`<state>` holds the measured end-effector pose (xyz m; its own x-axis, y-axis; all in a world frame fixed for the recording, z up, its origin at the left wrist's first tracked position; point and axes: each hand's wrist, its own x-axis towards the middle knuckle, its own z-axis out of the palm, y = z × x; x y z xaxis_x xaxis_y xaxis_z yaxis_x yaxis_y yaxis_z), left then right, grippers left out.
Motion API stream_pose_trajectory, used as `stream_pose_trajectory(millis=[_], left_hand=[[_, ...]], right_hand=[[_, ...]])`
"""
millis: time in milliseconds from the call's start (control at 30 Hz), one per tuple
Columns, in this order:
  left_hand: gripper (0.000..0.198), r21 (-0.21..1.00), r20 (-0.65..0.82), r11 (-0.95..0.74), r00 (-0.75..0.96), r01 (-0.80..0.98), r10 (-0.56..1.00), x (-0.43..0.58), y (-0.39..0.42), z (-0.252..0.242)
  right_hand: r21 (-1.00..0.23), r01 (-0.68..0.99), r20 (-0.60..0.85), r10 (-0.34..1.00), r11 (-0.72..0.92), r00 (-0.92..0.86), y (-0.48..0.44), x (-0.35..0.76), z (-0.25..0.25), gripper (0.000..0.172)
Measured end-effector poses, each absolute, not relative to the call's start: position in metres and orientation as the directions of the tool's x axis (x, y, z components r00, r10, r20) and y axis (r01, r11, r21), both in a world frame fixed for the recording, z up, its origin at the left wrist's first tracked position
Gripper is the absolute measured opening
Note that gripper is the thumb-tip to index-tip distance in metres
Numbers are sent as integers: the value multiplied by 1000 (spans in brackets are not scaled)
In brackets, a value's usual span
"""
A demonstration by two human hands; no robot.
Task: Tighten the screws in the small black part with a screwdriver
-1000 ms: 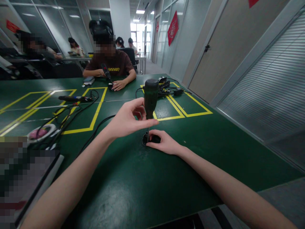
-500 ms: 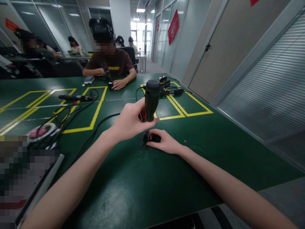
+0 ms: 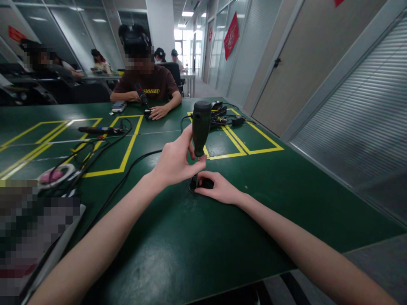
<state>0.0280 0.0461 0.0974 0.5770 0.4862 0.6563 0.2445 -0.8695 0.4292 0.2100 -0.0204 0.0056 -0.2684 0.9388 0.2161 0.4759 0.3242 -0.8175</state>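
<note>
A screwdriver point(image 3: 201, 127) with a thick dark handle stands nearly upright, its thin metal shaft pointing down. The fingers of my left hand point(image 3: 176, 161) are closed about the lower end of its handle and the top of the shaft. Below, the shaft reaches a small black part point(image 3: 192, 185) on the green table point(image 3: 165, 245). My right hand point(image 3: 222, 189) rests there, thumb and fingers curled to grip that part. Its exact kind, and the screwdriver's tip, I cannot make out.
Across the table a person point(image 3: 149, 84) works with a dark power tool point(image 3: 141, 94). Black cables point(image 3: 219, 116) lie bunched behind the screwdriver. More cords and a pen-shaped black tool point(image 3: 95, 130) lie left, near a white tape roll point(image 3: 68, 171). Yellow tape point(image 3: 229, 156) marks rectangles.
The screwdriver's handle has shifted slightly up and left. My left hand sits a little lower along it, with more shaft showing beneath the handle. My right hand stays nearly still.
</note>
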Motion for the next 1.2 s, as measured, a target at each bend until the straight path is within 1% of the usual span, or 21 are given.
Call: stream_pose_trajectory(millis=[133, 200, 300, 433, 567, 733, 800, 1000, 1100, 1200], left_hand=[[94, 423, 707, -886, 543, 187, 452, 31, 48, 91], [102, 409, 741, -901, 524, 144, 420, 33, 49, 89], [108, 385, 774, -918, 507, 99, 379, 35, 50, 84], [111, 359, 789, -931, 512, 64, 339, 36, 52, 81], [104, 319, 803, -947, 524, 28, 285, 36, 53, 80], [81, 216, 826, -976, 526, 36, 202, 36, 51, 86], [75, 188, 833, -981, 522, 46, 184, 36, 49, 89], [61, 150, 846, -989, 518, -7, 125, 31, 46, 95], [55, 150, 856, -989, 502, -16, 122, 29, 48, 95], [53, 161, 860, -987, 494, -22, 129, 30, 51, 92]], right_hand=[[-820, 473, 215, 939, 323, -269, -20, 210, 5, 22], [-821, 470, 215, 938, 324, -270, -20, 210, 5, 20], [-823, 466, 216, 938, 325, -272, -20, 210, 5, 19], [-825, 462, 218, 937, 327, -273, -20, 209, 6, 17], [-825, 456, 223, 934, 333, -278, -20, 210, 7, 17], [-826, 448, 235, 931, 343, -279, -20, 210, 6, 19], [-826, 447, 239, 931, 344, -276, -20, 210, 4, 19], [-825, 448, 242, 932, 344, -270, -19, 210, 2, 20], [-822, 454, 239, 932, 344, -274, -19, 210, 4, 20], [-822, 454, 236, 931, 343, -278, -20, 210, 5, 19]])
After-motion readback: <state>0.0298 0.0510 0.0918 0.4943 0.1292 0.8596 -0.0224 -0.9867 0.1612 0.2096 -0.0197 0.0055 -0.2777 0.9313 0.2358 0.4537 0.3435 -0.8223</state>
